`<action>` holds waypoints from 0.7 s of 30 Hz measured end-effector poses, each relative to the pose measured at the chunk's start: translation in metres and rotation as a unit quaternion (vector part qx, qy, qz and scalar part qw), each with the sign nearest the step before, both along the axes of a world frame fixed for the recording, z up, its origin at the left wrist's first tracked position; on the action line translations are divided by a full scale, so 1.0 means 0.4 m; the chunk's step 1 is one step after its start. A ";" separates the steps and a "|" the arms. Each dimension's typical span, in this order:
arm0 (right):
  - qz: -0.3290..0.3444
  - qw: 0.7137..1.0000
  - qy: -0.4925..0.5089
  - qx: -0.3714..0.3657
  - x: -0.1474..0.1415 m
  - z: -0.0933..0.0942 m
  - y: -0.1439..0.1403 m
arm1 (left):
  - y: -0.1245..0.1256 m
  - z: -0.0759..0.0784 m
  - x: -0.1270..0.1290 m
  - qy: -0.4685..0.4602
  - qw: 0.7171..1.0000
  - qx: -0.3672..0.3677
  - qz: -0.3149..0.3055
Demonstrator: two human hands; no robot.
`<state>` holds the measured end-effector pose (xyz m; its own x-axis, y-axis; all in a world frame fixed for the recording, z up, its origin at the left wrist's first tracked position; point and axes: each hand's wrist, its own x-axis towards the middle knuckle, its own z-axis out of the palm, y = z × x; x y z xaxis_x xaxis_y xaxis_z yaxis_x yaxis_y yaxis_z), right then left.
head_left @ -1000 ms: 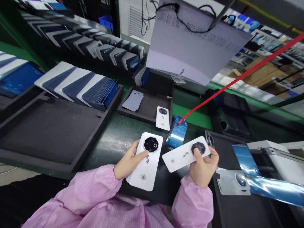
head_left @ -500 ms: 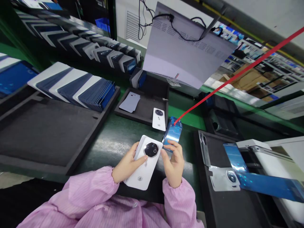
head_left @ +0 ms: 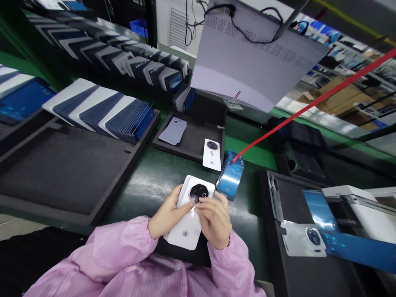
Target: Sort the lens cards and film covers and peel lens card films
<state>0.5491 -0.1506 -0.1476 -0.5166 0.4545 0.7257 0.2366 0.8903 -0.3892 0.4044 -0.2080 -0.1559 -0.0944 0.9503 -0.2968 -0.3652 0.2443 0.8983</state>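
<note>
My left hand grips a small stack of white phone back covers, thumb on the top face and fingers behind. The top cover carries a round black camera window. Over the lower edge of that window my right hand has its fingers bent and drawn together. What they pinch, if anything, is hidden. Beyond the right hand lies a stack of shiny blue film-like sheets, with a red strip running up to the right from it. Another white phone back cover rests on the edge of a black tray.
Left, a black foam tray holds a slanted row of white and dark covers. More rows of covers stand behind. On the right, a tray bears a silvery cover and blue film. A grey panel hangs ahead.
My right hand has moved left from beside the blue sheets onto the camera window of the top cover, its fingers closing together. The left hand keeps its hold. The view has shifted slightly.
</note>
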 end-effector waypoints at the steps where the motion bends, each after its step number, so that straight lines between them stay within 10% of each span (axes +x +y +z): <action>1: 0.028 0.999 0.015 -0.008 -0.004 -0.003 -0.005 | 0.003 -0.001 -0.002 0.001 1.000 -0.007 0.004; 21: 0.127 0.988 0.063 -0.066 0.009 -0.021 -0.018 | 0.008 -0.015 -0.008 0.027 0.999 -0.018 0.000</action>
<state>0.5528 -0.1579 -0.1558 -0.5357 0.4164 0.7346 -0.0458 0.8544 -0.5176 0.4011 -0.2047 -0.1617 -0.1114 0.9390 -0.3254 -0.3157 0.2770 0.9075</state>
